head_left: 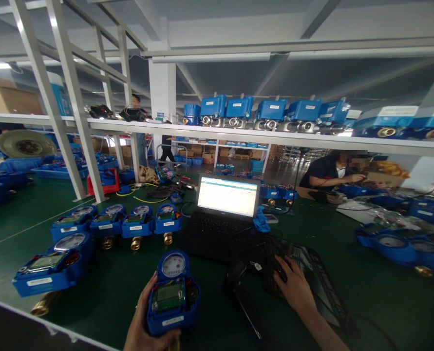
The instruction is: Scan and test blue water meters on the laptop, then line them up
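At the front of the bench my left hand (143,317) grips a blue water meter (173,295) by its left side and lower edge. The meter has a round dial on top, a small display below it and a white label. My right hand (293,282) is wrapped over a black computer mouse (280,269) on a dark mouse pad (321,273). Between the hands lies a black barcode scanner (240,297), touched by neither. Behind them stands an open laptop (227,197) with a bright screen.
Several blue meters (138,222) with brass fittings stand in a row at left. A larger one (52,265) sits nearer the front edge. Overhead, a shelf (238,130) carries more meters. At right, a co-worker (326,173) sits behind other meters (395,246).
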`<state>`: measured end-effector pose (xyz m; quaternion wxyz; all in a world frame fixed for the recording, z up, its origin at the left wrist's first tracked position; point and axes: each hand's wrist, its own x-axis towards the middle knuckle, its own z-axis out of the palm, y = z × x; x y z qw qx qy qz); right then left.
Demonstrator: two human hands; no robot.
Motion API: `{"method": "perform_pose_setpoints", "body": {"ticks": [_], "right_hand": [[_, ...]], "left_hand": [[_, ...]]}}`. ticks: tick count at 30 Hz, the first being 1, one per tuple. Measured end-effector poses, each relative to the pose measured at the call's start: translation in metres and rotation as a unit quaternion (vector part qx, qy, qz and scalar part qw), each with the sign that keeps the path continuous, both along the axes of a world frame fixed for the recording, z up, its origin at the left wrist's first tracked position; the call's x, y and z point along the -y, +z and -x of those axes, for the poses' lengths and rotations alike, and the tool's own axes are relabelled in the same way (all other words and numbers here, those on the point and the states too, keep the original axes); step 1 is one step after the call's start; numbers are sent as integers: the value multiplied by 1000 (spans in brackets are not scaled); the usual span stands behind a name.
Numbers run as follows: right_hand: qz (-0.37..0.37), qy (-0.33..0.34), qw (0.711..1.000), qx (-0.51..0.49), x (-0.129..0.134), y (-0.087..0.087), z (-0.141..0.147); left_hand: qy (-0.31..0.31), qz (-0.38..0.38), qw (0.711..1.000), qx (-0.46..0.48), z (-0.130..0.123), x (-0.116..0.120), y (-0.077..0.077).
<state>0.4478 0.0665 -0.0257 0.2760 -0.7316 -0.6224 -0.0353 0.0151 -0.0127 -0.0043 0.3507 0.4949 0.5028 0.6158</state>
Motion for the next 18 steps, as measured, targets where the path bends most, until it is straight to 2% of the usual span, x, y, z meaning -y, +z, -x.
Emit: {"method": "perform_pose_setpoints", "body": {"ticks": [11,14,18], "right_hand": [[-27,16,999,3,1,-5,1],[-103,4,995,13,7,20,7],[-280,53,958,-24,21,82,23]], "left_hand": [[-6,5,1000,-4,1,0,3],[-5,-2,1000,-9,2,-1,-1],[-5,-20,999,-38,4,-2,-7]]}}
